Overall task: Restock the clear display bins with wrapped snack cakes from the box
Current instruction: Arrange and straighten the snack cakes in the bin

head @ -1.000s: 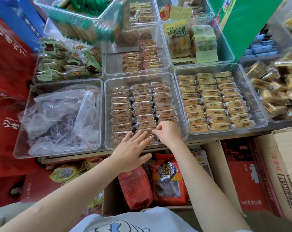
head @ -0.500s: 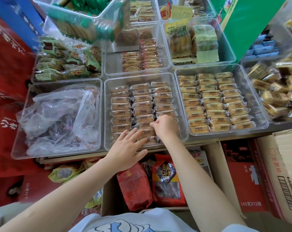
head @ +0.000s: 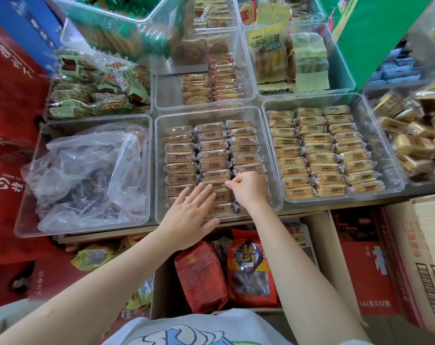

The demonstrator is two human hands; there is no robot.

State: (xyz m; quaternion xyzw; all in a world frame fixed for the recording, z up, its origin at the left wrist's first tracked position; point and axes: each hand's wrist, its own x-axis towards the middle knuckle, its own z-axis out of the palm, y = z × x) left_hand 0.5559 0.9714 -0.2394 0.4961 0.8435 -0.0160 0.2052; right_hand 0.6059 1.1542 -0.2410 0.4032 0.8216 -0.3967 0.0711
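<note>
Near the front edge of the middle bin [head: 273, 155], the left hand [head: 189, 215] is lying flat on the cakes [head: 211, 155], probably steadying the rows, while the right hand [head: 249, 188] is pinching one wrapper to align it.

2 red snack bags [head: 226, 272] below, crumpled plastic bag [head: 92, 175] left, green carton [head: 376, 33] behind
</note>
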